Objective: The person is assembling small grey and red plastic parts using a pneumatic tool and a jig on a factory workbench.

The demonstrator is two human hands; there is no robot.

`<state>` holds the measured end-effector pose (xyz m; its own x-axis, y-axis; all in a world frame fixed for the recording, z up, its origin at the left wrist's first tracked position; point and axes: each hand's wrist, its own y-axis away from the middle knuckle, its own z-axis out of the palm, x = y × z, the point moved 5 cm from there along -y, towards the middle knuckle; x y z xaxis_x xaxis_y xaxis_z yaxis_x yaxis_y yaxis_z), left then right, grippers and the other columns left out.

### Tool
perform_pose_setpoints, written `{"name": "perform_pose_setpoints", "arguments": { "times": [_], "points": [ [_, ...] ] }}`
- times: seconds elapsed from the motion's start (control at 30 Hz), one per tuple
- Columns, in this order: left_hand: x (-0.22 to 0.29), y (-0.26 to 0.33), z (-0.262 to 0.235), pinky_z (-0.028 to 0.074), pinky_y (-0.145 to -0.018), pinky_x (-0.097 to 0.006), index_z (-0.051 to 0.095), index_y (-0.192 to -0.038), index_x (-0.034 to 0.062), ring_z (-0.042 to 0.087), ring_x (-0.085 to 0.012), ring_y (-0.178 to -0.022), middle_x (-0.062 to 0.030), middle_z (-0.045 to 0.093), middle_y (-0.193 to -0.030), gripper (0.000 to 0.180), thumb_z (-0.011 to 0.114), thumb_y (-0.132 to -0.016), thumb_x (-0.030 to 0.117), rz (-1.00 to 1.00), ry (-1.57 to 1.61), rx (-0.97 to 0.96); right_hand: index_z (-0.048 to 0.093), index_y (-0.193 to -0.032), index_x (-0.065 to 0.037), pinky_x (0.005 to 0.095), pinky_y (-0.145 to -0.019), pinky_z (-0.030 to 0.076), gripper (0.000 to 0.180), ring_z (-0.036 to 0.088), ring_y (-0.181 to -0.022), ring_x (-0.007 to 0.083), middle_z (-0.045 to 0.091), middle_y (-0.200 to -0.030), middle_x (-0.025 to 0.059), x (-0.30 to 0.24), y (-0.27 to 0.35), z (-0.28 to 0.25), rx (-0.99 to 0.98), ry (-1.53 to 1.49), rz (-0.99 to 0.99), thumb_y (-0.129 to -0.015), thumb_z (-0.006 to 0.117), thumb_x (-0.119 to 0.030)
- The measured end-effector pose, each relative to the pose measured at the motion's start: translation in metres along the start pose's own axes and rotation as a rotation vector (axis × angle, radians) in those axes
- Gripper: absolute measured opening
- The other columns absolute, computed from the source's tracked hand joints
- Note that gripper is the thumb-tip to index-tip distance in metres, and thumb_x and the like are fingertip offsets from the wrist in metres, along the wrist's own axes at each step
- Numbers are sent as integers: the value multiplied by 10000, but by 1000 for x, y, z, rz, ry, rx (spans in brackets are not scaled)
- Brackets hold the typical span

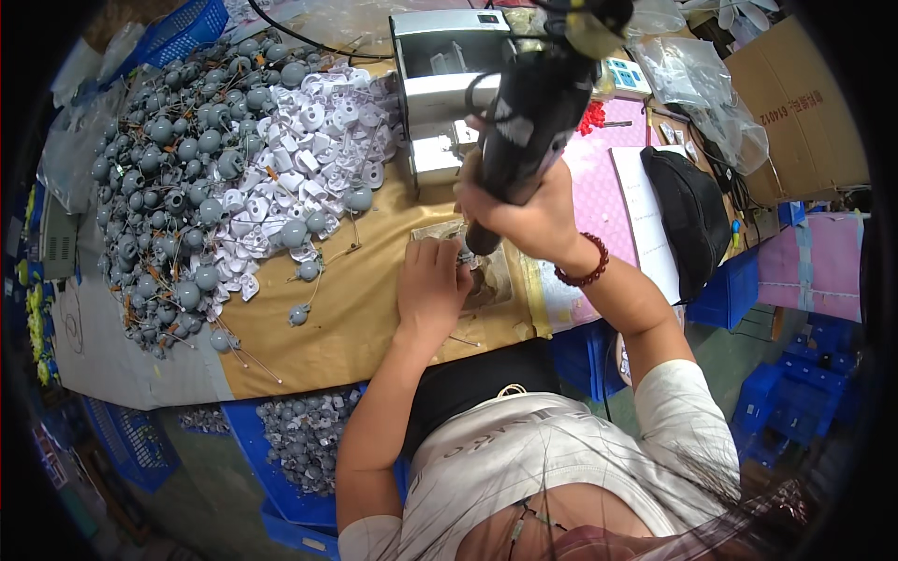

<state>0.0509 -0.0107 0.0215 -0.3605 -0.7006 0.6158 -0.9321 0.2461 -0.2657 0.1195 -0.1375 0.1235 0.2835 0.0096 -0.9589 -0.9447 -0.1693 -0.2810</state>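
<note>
My right hand (535, 217) is wrapped round a black electric screwdriver (531, 122), held nearly upright with its tip pointing down. Beneath that tip, on a small work pad (494, 288), the fingers of my left hand (432, 283) are curled and pressed together over a small part. The fingers and the tool mostly hide this part, so its kind cannot be told. Left of my hands lies a large heap of grey ball-shaped units with wires (187, 150). Against it rests a pile of white plastic pieces (271, 201).
A silver and black machine (447, 89) stands behind my hands. To the right are a black pouch (687, 220), white paper (636, 201) and a cardboard box (795, 112). Below the table's left front edge sits a blue bin (281, 477) of grey parts.
</note>
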Motion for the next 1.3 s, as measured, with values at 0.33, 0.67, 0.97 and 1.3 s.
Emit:
{"name": "perform_pose_setpoints", "arguments": {
  "times": [0.33,0.67,0.97,1.3],
  "points": [
    [-2,2,4,503,-775,-457,615,-1100,80,562,-338,-956,-115,572,-970,381,713,-732,89,14,-7,46,450,-1268,11,271,-662,524,477,621,-762,121,636,-873,71,7,18,3,-89,-24,-79,-847,627,151],
    [-7,-3,4,484,-764,-472,558,-1048,62,534,-361,-926,-135,529,-951,368,687,-704,40,80,166,-9,388,-1276,-87,355,-767,530,527,630,-819,183,601,-906,71,23,46,6,-275,148,-192,-849,641,91],
    [-4,-2,-3,471,-774,-481,535,-1055,65,526,-380,-922,-147,528,-961,396,694,-694,28,110,126,54,400,-1277,-120,356,-824,518,542,625,-884,180,608,-926,66,20,50,9,-334,53,-135,-841,650,85],
    [0,1,-7,446,-973,-450,606,-1118,13,513,-378,-1100,-162,571,-1179,425,765,-730,80,-68,74,21,515,-1169,-21,303,-669,522,324,624,-735,140,629,-849,46,12,13,-26,243,-59,102,-892,682,-48]
  ]
}}
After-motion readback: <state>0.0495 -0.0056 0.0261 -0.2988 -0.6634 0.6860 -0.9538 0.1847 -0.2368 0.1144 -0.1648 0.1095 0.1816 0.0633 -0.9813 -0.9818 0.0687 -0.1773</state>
